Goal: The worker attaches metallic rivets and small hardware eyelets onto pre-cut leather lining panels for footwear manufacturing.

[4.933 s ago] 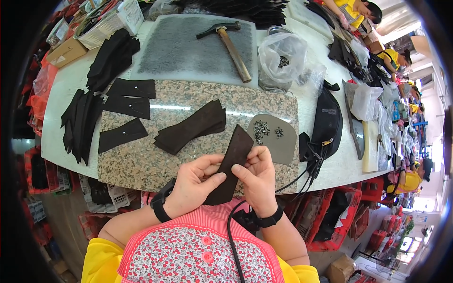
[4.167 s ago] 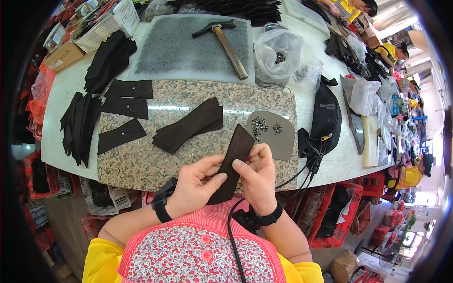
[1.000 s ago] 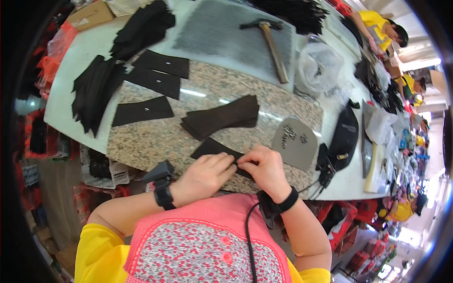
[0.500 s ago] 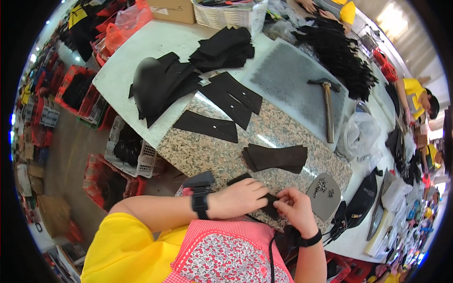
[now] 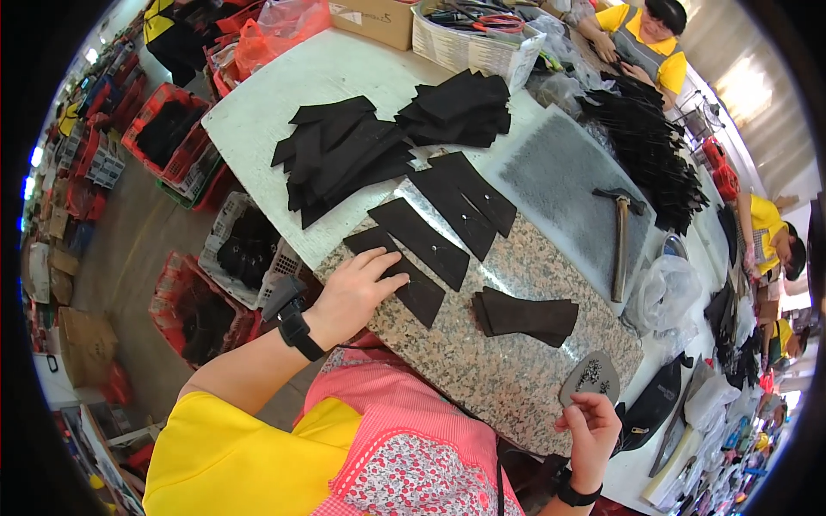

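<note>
Several red crates (image 5: 176, 138) stand on the floor left of the white tabletop (image 5: 284, 86), holding dark pieces; a pale basket (image 5: 245, 249) beside them holds more. A white basket (image 5: 469, 43) at the tabletop's far edge carries tools, though its contents are hard to make out. On the granite slab (image 5: 508, 361) lie flat black leather pieces. The left hand (image 5: 348, 292) rests with fingers spread flat on the nearest black piece (image 5: 404, 275), at the slab's near left corner. The right hand (image 5: 589, 430) hovers at the slab's near right edge, fingertips pinched together just below a grey dish of small tacks (image 5: 589, 378); what they pinch is too small to tell.
</note>
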A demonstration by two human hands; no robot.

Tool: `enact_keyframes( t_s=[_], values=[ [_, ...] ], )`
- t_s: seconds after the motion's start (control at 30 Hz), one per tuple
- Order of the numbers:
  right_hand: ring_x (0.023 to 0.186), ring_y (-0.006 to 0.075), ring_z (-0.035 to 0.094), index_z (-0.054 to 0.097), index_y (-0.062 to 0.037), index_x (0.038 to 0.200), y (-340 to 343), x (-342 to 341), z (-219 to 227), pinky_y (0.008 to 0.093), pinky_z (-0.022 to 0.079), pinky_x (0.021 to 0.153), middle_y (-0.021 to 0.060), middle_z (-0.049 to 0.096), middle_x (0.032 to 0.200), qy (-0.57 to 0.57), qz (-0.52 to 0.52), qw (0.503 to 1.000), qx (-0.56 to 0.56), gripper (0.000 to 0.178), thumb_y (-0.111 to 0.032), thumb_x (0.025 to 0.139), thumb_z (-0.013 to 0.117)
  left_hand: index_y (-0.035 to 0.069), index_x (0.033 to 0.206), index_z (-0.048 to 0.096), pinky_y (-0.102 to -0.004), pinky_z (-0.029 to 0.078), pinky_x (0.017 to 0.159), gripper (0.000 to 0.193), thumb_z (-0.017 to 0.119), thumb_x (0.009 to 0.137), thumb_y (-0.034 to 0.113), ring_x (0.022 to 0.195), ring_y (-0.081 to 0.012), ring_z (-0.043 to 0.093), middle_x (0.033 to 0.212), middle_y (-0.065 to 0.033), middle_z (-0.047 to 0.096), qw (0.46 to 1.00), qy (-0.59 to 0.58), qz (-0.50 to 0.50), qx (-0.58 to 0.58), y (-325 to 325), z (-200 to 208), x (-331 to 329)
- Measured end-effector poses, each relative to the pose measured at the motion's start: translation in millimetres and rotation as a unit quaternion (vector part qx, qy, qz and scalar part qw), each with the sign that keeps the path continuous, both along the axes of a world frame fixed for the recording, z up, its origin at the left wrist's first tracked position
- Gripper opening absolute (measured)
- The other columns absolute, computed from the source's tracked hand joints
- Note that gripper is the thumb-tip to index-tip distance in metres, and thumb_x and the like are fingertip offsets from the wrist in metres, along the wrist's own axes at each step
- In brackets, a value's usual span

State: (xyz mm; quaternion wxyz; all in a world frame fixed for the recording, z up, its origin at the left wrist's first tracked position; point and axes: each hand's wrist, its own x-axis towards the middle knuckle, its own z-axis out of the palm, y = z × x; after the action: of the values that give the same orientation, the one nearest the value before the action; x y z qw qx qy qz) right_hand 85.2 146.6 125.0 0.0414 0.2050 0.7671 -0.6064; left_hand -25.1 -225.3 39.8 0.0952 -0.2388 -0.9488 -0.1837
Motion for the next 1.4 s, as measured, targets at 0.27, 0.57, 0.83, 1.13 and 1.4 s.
enact_keyframes(
  t_s=[0.27, 0.57, 0.83, 1.13, 1.4],
  values=[
    [0.062, 0.0128, 0.061, 0.059, 0.0030, 0.099, 16, 21, 2, 0.0256, 0.052, 0.056, 0.0073, 0.063, 0.078, 0.035, -0.065, 0.997, 0.027, 0.011, 0.000, 0.088, 0.060, 0.008, 0.108, 0.070, -0.0399, 0.048, 0.096, 0.038, 0.060, 0.072, -0.002, 0.118, -0.0319, 0.056, 0.123, -0.0130, 0.060, 1.000, 0.017, 0.005, 0.019, 8, -6, -18],
    [0.065, 0.0120, 0.062, 0.061, 0.0036, 0.101, 42, 35, -5, 0.0253, 0.052, 0.059, 0.0062, 0.063, 0.079, 0.034, -0.128, 0.991, 0.005, 0.012, 0.002, 0.089, 0.061, 0.006, 0.122, 0.060, -0.0448, 0.040, 0.102, 0.044, 0.070, 0.080, 0.014, 0.124, -0.0353, 0.049, 0.131, -0.0147, 0.055, 0.976, -0.066, -0.128, 0.162, 118, 15, -13],
    [0.071, 0.0176, 0.066, 0.065, 0.0028, 0.098, 62, 51, -47, 0.0282, 0.052, 0.066, 0.0127, 0.067, 0.082, 0.023, -0.095, 0.954, 0.283, 0.020, -0.005, 0.081, 0.071, 0.005, 0.131, 0.050, -0.0436, 0.040, 0.094, 0.062, 0.072, 0.073, 0.009, 0.110, -0.0334, 0.051, 0.121, -0.0146, 0.055, 0.972, -0.110, -0.197, 0.062, 170, 6, -7],
    [0.069, 0.0244, 0.066, 0.069, -0.0001, 0.092, 97, 30, -69, 0.0329, 0.052, 0.065, 0.0140, 0.067, 0.077, 0.033, -0.081, 0.903, 0.421, 0.016, -0.012, 0.082, 0.069, 0.001, 0.133, 0.048, -0.0440, 0.040, 0.094, 0.058, 0.069, 0.081, 0.017, 0.112, -0.0346, 0.049, 0.123, -0.0153, 0.055, 0.991, -0.052, -0.121, 0.035, 196, 5, -26],
    [0.077, 0.0322, 0.064, 0.066, -0.0047, 0.083, 93, 2, -76, 0.0409, 0.049, 0.067, 0.0129, 0.066, 0.081, -0.003, -0.067, 0.894, 0.444, 0.013, -0.017, 0.079, 0.070, 0.000, 0.131, 0.048, -0.0437, 0.040, 0.092, 0.057, 0.069, 0.080, 0.015, 0.110, -0.0335, 0.051, 0.118, -0.0146, 0.056, 0.997, 0.009, -0.082, -0.004, 203, 8, -21]
  ],
)
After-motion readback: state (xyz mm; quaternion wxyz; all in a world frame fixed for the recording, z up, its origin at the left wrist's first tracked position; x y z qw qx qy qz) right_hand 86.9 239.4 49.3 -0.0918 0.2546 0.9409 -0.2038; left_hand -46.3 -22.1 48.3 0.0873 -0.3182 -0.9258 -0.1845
